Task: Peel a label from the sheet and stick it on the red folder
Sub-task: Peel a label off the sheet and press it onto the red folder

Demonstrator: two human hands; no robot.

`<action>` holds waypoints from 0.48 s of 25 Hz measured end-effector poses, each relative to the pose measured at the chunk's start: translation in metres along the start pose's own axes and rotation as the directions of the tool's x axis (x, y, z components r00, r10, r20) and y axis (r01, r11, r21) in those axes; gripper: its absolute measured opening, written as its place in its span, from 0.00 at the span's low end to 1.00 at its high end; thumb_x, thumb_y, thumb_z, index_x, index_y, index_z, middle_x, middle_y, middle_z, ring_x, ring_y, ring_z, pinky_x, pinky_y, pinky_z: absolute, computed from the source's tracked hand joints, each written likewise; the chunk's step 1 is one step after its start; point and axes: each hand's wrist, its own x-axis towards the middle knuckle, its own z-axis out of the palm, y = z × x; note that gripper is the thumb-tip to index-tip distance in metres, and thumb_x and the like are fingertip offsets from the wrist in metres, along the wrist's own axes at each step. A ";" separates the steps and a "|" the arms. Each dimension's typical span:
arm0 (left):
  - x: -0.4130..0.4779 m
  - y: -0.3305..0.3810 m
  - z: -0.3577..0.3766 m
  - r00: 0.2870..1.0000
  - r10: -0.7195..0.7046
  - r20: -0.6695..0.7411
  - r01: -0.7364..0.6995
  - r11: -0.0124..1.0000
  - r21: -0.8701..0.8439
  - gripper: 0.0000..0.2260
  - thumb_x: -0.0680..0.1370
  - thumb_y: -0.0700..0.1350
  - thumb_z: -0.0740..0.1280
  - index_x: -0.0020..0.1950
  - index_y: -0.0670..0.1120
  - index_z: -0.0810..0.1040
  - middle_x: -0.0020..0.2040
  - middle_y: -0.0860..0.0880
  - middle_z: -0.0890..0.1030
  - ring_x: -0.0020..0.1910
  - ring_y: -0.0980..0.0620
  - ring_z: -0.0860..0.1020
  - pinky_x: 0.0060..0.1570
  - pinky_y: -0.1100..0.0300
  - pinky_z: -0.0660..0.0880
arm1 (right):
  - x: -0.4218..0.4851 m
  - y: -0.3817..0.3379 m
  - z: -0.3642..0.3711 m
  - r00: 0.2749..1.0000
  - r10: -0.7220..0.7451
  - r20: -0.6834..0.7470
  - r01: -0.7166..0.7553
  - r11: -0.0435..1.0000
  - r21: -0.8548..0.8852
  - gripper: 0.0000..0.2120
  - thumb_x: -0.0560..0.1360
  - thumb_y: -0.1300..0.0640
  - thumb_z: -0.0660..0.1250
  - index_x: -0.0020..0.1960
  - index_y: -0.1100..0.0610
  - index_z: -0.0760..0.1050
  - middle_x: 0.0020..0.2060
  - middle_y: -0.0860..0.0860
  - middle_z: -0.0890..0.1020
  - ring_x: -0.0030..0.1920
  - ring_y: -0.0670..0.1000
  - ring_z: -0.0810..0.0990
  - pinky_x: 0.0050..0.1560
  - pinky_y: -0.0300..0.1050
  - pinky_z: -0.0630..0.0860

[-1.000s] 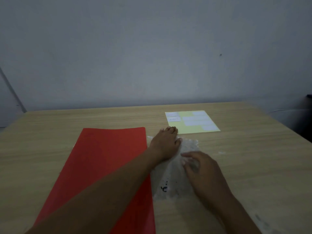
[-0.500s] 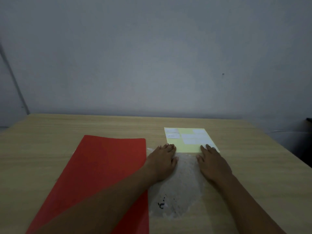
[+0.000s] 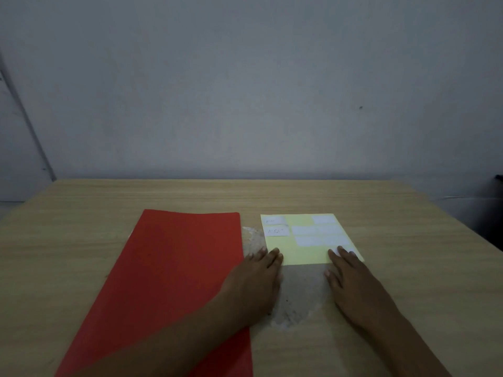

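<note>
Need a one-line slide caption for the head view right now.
Both hands, left and right, rest flat at the near edge of the yellow label sheet, with the red folder lying alongside on the wooden table.

Wooden table (image 3: 81,240) bears red folder (image 3: 174,268), label sheet (image 3: 302,255).

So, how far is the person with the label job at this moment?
Done: nothing on the red folder, which shows no label. In hand: the left hand and right hand lie flat with fingertips on the near edge of the yellow label sheet; no label is lifted. Left: peel one white label and stick it on.
</note>
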 end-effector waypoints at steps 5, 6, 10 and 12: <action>-0.040 0.018 0.001 0.999 0.028 -0.023 -0.028 1.000 -0.010 0.25 0.83 0.50 0.47 0.80 0.46 0.49 0.81 0.48 0.50 0.79 0.49 0.49 0.77 0.54 0.51 | -0.039 -0.003 0.003 0.997 -0.009 -0.079 0.015 0.997 0.070 0.25 0.80 0.47 0.60 0.76 0.48 0.62 0.78 0.44 0.59 0.78 0.45 0.53 0.74 0.40 0.54; -0.047 0.020 0.002 0.999 0.036 -0.036 -0.036 0.999 -0.022 0.25 0.83 0.50 0.47 0.80 0.46 0.50 0.81 0.48 0.50 0.79 0.50 0.49 0.77 0.55 0.50 | -0.045 -0.004 0.004 0.996 -0.015 -0.091 0.022 0.997 0.071 0.25 0.80 0.47 0.61 0.76 0.48 0.63 0.78 0.44 0.60 0.78 0.44 0.53 0.73 0.38 0.53; -0.060 0.021 0.007 0.994 0.047 -0.095 -0.053 0.997 -0.060 0.25 0.82 0.51 0.47 0.80 0.48 0.51 0.81 0.51 0.50 0.79 0.54 0.49 0.76 0.59 0.47 | -0.061 -0.006 0.004 0.992 -0.007 -0.126 0.016 0.997 0.073 0.25 0.79 0.48 0.62 0.75 0.49 0.64 0.77 0.43 0.61 0.78 0.44 0.54 0.72 0.36 0.53; -0.060 0.020 0.007 0.992 0.051 -0.116 -0.059 0.996 -0.066 0.25 0.82 0.51 0.48 0.80 0.48 0.53 0.80 0.51 0.52 0.79 0.54 0.49 0.76 0.59 0.48 | -0.062 -0.009 0.003 0.992 -0.001 -0.127 0.010 0.998 0.068 0.25 0.79 0.48 0.62 0.75 0.49 0.64 0.77 0.44 0.61 0.78 0.45 0.54 0.73 0.38 0.54</action>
